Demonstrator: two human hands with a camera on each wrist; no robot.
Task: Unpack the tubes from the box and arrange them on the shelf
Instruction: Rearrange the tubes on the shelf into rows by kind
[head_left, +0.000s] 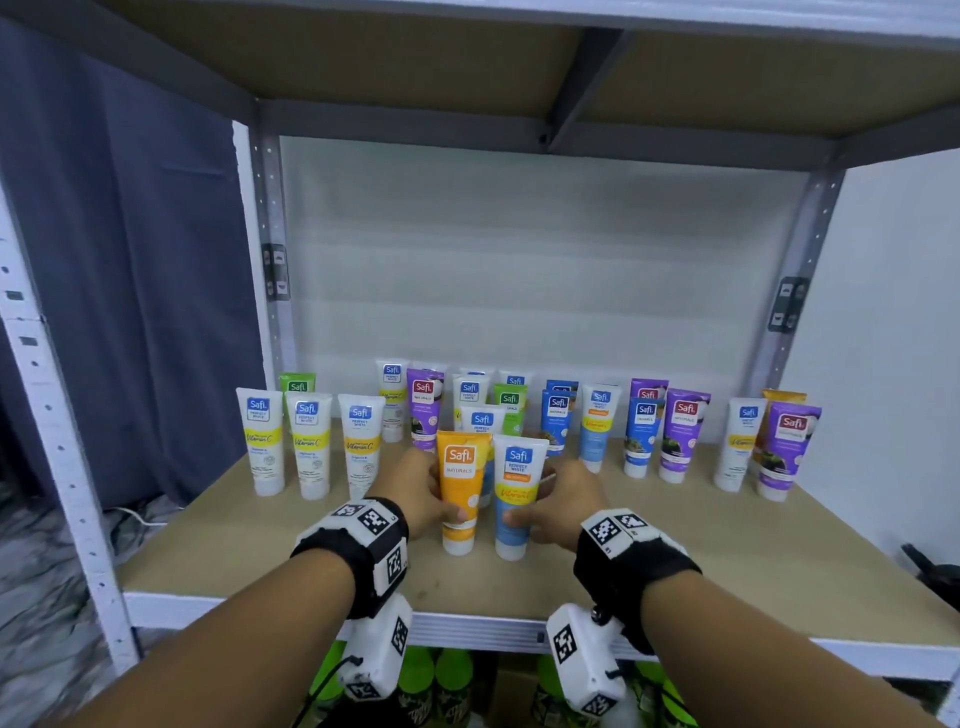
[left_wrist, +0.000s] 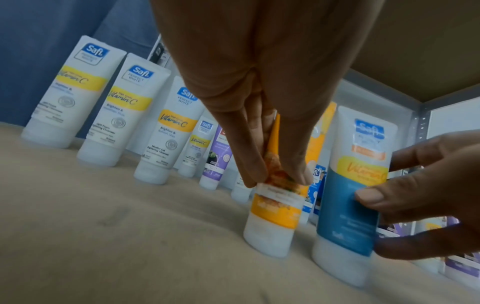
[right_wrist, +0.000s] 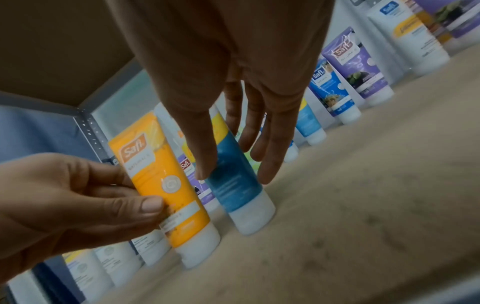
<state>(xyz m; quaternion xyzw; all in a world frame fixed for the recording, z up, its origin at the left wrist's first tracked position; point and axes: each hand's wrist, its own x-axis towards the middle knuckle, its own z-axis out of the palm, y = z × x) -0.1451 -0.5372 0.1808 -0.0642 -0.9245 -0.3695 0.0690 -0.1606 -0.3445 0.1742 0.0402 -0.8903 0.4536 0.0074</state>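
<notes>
Two tubes stand cap-down side by side near the middle of the shelf board (head_left: 260, 545). My left hand (head_left: 434, 493) (left_wrist: 276, 181) (right_wrist: 135, 193) pinches the orange tube (head_left: 460, 488) (left_wrist: 275, 214) (right_wrist: 166, 185) between thumb and fingers. To its right, my right hand (head_left: 540, 504) (left_wrist: 384, 205) (right_wrist: 233, 174) holds the white-and-blue tube (head_left: 519, 478) (left_wrist: 350, 195) (right_wrist: 233, 181), thumb on the front and fingers behind. Both caps touch the board. The box is not in view.
Several more tubes stand upright in loose rows behind, from the white ones at the left (head_left: 306, 447) to purple ones at the right (head_left: 787, 452). Bare board lies in front. An upper shelf (head_left: 363, 52) hangs overhead. Green bottles (head_left: 431, 675) sit below.
</notes>
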